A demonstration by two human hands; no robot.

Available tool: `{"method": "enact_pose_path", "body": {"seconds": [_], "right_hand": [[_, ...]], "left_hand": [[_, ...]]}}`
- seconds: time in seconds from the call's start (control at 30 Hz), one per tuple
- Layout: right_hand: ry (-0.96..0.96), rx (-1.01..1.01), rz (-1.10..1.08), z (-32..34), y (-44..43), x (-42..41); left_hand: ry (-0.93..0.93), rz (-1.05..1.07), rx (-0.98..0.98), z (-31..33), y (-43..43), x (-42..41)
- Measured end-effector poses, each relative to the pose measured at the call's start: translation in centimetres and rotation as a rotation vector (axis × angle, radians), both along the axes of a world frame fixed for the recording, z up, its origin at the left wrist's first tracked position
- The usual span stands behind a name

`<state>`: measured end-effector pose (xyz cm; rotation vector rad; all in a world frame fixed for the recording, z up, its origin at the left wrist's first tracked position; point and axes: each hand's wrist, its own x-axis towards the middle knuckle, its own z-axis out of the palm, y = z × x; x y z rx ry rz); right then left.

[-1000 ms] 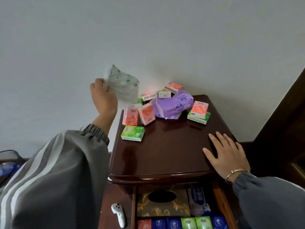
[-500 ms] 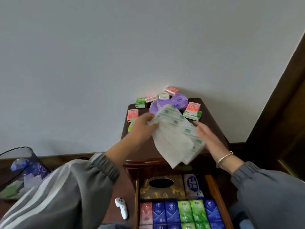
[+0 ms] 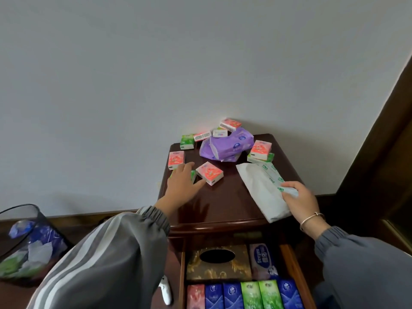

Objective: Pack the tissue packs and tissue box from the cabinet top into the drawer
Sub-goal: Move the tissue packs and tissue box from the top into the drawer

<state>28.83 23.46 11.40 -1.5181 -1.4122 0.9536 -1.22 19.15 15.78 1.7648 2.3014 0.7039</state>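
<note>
L hand (image 3: 181, 186) reaches fwd, palm down, fingers spread and loose, not gripping; grey striped sleeve bunched at wrist. R hand (image 3: 298, 200) lower right, fingers curled closed on a white soft pack (image 3: 262, 192), thumb on top; thin bracelet on wrist, grey sleeve behind.

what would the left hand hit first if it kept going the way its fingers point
Most likely the small pink tissue pack just ahead of the left hand; its fingertips look almost on it. Depth is unclear from this one view.
</note>
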Motion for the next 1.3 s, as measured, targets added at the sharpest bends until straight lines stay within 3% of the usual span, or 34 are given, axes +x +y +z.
{"method": "enact_pose_path", "body": {"seconds": [0.37,0.47,0.57,0.7,0.8,0.97,1.13,1.3], "right_hand": [[0.238,-0.001,0.118,-0.4,-2.8,3.6],[0.219,0.019,0.116,-0.1,-2.6,4.0],[0.205,0.063,0.132,0.4,-1.5,3.0],[0.128,0.08,0.132,-0.2,-0.1,1.0],[-0.03,0.059,0.154,-1.0,0.2,0.7],[-0.072,0.072,0.183,-1.3,0.3,0.8],[-0.004,0.066,0.179,-1.2,0.5,0.4],[0.364,-0.026,0.206,0.4,-1.3,1.8]], "left_hand": [[0.337,-0.065,-0.062,-3.0,5.2,1.8],[0.249,-0.049,0.181,-2.5,5.8,2.0],[0.07,0.154,0.429,-0.5,6.5,0.2],[-0.022,0.342,0.268,0.7,7.4,-4.9],[-0.086,0.289,0.121,0.2,8.7,-7.1],[-0.077,0.183,-0.092,-1.8,11.2,-7.1],[0.022,0.248,0.006,-3.1,11.8,-7.5],[-0.155,0.302,0.308,-0.7,8.8,-6.6]]}}
